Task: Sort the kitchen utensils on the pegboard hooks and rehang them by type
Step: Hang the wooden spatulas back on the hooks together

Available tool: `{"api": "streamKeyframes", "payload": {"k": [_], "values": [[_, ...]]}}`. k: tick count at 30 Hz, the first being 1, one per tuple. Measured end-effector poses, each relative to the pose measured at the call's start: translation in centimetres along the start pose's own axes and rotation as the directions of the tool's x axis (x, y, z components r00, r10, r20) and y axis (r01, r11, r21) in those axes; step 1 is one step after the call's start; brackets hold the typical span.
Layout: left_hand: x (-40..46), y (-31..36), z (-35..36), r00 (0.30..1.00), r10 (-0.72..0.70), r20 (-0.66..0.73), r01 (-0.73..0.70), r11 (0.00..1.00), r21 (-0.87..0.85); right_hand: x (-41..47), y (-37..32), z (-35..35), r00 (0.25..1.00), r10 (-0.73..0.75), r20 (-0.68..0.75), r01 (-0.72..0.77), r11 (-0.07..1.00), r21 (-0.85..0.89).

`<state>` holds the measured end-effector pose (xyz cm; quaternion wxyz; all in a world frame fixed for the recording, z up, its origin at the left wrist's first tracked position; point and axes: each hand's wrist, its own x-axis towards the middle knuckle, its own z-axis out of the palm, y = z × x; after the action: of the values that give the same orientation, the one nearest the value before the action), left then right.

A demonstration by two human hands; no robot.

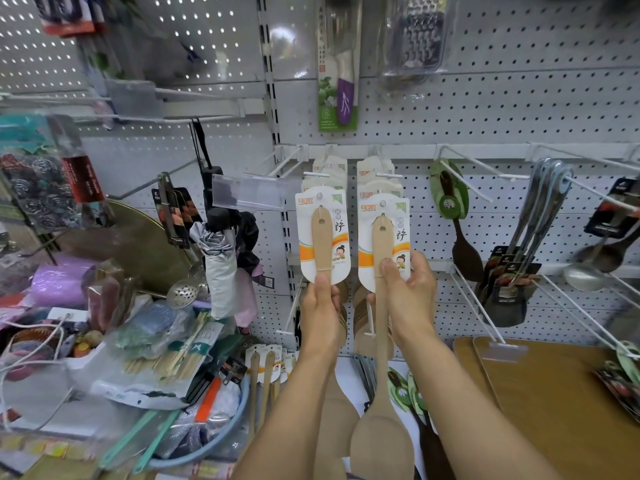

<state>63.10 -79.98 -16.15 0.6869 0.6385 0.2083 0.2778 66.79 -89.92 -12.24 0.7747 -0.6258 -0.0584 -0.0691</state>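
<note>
Left carded spatula (322, 237) is gripped by the left hand (320, 306). Right carded spatula (382, 258) is pinched by the right hand (408, 289). Both cards are seen on pegboard hooks (382, 174).

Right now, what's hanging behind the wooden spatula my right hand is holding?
Behind the wooden spatula that the right hand grips, more white cards of the same pack hang on the hook. Their spatulas are mostly covered, so I can't count them.
</note>
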Motion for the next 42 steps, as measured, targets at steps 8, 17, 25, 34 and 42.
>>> {"api": "streamKeyframes", "payload": {"k": [8,17,25,34,42], "values": [[0.7,0.3,0.4,1.0,-0.02,0.011,0.021,0.999,-0.048,1.2,0.4,0.2,1.0,0.021,0.0,-0.021,1.0,0.002],[2.8,0.2,0.5,0.996,-0.054,0.065,0.056,0.998,-0.038,3.4,0.8,0.0,1.0,0.029,0.01,-0.028,0.999,-0.028],[4.5,0.2,1.2,0.993,-0.08,0.093,0.086,0.994,-0.065,5.5,1.9,0.4,0.999,-0.025,-0.032,0.022,0.995,-0.097],[6.2,-0.4,1.4,0.993,-0.069,0.092,0.072,0.997,-0.034,6.5,2.7,0.7,0.999,-0.033,-0.019,0.03,0.992,-0.119],[6.0,-0.4,1.1,0.986,-0.146,0.08,0.145,0.989,0.017,6.1,3.3,0.8,0.999,-0.023,-0.049,0.015,0.989,-0.149]]}}
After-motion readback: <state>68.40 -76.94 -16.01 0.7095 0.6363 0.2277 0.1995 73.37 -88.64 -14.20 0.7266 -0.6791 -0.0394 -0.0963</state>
